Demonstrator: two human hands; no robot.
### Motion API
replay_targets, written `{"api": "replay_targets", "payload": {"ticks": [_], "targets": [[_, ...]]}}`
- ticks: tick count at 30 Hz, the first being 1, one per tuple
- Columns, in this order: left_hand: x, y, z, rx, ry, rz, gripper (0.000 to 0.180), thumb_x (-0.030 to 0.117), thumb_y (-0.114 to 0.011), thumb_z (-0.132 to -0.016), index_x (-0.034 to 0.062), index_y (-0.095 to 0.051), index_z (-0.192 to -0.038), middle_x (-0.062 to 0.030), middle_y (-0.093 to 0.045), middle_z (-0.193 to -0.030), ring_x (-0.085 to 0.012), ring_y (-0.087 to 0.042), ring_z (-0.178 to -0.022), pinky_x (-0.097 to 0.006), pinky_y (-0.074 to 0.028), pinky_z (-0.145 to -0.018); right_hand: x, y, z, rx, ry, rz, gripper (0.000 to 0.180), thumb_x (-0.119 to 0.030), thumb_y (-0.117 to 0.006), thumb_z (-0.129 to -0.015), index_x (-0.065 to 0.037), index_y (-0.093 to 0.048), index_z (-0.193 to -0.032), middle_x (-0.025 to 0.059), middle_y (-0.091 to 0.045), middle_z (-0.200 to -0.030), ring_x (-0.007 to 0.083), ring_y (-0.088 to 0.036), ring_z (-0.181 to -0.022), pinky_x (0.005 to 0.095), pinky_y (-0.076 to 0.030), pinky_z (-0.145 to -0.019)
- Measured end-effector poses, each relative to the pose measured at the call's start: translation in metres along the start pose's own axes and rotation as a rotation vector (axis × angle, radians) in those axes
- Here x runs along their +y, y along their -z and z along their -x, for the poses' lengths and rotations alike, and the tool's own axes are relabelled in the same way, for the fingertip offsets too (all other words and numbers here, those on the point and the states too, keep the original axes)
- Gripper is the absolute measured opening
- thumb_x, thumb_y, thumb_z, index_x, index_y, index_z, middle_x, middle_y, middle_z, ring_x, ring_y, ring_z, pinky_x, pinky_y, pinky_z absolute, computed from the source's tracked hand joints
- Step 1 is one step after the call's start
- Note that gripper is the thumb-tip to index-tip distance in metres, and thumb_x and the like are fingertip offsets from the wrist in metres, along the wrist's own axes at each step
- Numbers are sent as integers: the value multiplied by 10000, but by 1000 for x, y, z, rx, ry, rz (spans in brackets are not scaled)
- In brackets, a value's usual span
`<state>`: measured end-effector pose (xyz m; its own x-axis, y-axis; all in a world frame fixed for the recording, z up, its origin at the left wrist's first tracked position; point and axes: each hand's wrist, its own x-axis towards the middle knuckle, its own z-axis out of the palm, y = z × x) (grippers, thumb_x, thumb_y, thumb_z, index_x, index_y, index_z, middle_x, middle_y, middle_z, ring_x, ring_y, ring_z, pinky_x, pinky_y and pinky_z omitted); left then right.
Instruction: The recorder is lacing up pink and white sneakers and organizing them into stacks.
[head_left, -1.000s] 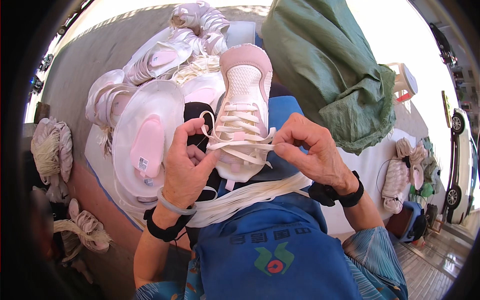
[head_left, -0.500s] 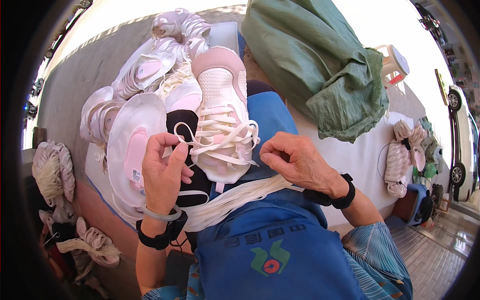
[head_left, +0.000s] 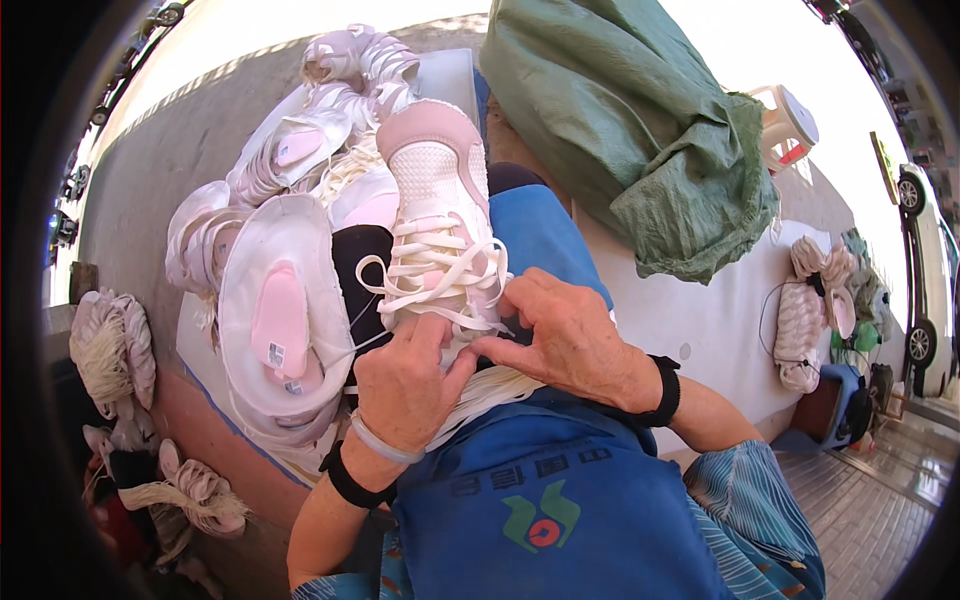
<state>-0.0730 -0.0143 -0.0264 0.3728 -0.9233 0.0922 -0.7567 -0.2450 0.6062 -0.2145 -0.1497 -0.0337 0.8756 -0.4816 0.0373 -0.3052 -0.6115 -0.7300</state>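
Note:
A pink and white sneaker [head_left: 432, 190] rests toe-away on my blue-aproned lap, laced with white shoelaces [head_left: 440, 270]. My left hand [head_left: 405, 385] pinches a lace at the shoe's near end, thumb up against the tongue. My right hand [head_left: 565, 335] meets it from the right, fingers closed on the lace ends over the shoe's collar. A bundle of loose white laces [head_left: 490, 390] lies across my lap under both hands. Both wrists wear black bands.
Several more pink and white sneakers [head_left: 290, 300] are piled to the left on a white sheet. A large green sack [head_left: 640, 130] lies at the upper right. Lace bundles [head_left: 110, 350] sit at the far left, more shoes [head_left: 800, 320] at the right.
My two hands have come together at the shoe's near end; earlier they were apart, pulling laces out to either side. The shoe now sits a little farther left.

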Motion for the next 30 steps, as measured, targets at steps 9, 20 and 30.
{"api": "replay_targets", "payload": {"ticks": [9, 20, 30], "targets": [[-2, -3, -4, 38, 32, 54, 165, 97, -736, -778, 40, -584, -811, -76, -553, -607, -223, -553, -499, -338, -440, -486, 4, -6, -1, 38, 43, 48, 328, -288, -751, -789, -32, -556, -853, 116, -550, -801, 309, -596, -708, 394, -482, -576], [-10, 7, -2, 2, 63, 111, 112, 51, -674, -819, 25, -572, -781, -105, -561, -591, -232, -567, -498, -332, -419, -481, -1, -5, -4, 17, -4, 62, 319, -252, -753, -773, -18, -556, -860, 116, -546, -783, 313, -589, -678, 403, -475, -565], [-21, 43, -9, 18, 45, 1, 132, 20, -675, -804, 16, -557, -746, -90, -526, -545, -184, -512, -461, -307, -389, -467, -2, -13, -10, 80, -4, 45, 250, -167, -762, -733, -18, -596, -845, 102, -554, -742, 241, -563, -619, 348, -472, -569]]}}
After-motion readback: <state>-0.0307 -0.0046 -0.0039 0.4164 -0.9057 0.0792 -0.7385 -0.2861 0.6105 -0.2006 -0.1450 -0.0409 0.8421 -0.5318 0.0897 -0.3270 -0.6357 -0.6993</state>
